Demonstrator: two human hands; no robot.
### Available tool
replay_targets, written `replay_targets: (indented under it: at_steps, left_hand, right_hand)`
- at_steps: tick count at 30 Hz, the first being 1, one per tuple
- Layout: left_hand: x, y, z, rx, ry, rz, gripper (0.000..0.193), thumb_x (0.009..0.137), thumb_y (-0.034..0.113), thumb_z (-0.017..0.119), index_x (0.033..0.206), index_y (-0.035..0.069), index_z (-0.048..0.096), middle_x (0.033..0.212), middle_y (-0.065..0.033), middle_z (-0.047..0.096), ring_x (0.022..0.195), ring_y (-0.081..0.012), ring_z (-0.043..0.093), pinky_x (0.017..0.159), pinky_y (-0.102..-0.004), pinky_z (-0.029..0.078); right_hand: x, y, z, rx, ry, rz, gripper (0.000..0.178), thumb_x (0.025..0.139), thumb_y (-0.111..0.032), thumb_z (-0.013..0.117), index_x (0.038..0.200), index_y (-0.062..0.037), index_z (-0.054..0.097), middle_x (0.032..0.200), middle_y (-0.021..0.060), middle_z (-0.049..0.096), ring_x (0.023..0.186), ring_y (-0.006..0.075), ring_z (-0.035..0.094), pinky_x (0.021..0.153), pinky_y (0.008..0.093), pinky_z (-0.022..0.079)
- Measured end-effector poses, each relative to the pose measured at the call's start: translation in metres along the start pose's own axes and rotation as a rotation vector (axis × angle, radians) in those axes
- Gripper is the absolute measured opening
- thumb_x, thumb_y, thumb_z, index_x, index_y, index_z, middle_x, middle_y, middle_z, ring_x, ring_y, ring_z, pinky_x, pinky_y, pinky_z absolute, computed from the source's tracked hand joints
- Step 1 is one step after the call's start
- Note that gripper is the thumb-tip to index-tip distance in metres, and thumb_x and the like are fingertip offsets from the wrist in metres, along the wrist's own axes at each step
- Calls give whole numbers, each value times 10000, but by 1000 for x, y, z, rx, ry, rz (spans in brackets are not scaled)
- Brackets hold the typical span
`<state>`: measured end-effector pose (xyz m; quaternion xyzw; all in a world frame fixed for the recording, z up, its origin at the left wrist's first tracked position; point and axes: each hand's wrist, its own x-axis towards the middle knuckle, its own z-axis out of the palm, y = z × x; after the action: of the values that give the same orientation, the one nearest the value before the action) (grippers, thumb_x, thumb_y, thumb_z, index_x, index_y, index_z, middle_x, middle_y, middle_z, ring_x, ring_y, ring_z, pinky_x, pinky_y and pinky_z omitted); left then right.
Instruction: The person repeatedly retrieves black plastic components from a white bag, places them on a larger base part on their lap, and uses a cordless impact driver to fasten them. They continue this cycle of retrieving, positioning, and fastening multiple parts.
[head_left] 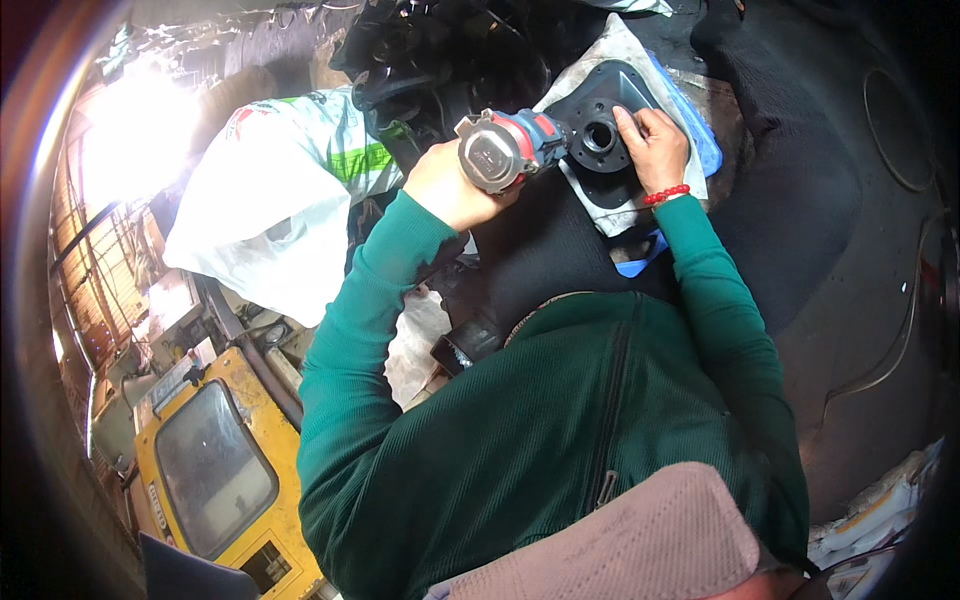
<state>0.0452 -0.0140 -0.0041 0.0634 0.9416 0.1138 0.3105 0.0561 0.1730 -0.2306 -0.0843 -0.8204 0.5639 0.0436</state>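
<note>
My left hand (450, 190) is wrapped round a hand-held power tool (535, 135) with a blue and red body and a round grey end. The tool's far end points right, up against a black flanged part (590, 165). This part has a square plate and a raised round collar with a hole through its middle. Small holes ring the collar. My right hand (660, 150), with red beads at the wrist, grips the part's right side, fingertips near the collar's rim. Beneath the part lies a whitish cloth (615, 45). Whether the tool's tip touches the part cannot be made out.
A blue plastic piece (708, 150) shows under the cloth, close to my dark-clothed legs. Shiny black parts (440, 75) are heaped at the far side. A white plastic bag (265, 220) stands at left, with a yellow machine (285, 500) nearer. A thin cable (885, 365) lies at right.
</note>
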Motion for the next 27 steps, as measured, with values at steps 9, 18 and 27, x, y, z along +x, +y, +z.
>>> replay_targets:
  at_steps: [9, 18, 27]
  left_hand:
    - [7, -3, 11, -41, 20, -37, 394, 707, 287, 714, 1021, 64, 632, 912, -145, 672, 865, -310, 659, 794, -377, 536]
    - [2, -14, 21, -129, 140, 98, 485, 721, 340, 721, 1119, 86, 607, 1010, -142, 669, 957, -319, 639, 849, -369, 511]
    - [-87, -19, 43, -279, 214, 108, 513, 720, 199, 765, 1178, 67, 574, 1138, -125, 607, 1100, -269, 563, 979, -360, 425]
  right_hand:
    - [-11, 1, 0, 46, 42, 49, 335, 803, -292, 717, 664, -20, 581, 602, 96, 501, 508, 231, 473, 504, 349, 377]
    - [-14, 6, 13, 58, 159, 8, 340, 805, -311, 713, 668, -26, 589, 598, 93, 503, 517, 229, 480, 512, 361, 384]
    - [-9, 33, 10, 395, -7, 271, 384, 864, -386, 656, 775, -14, 677, 678, 40, 612, 635, 79, 514, 601, 267, 417]
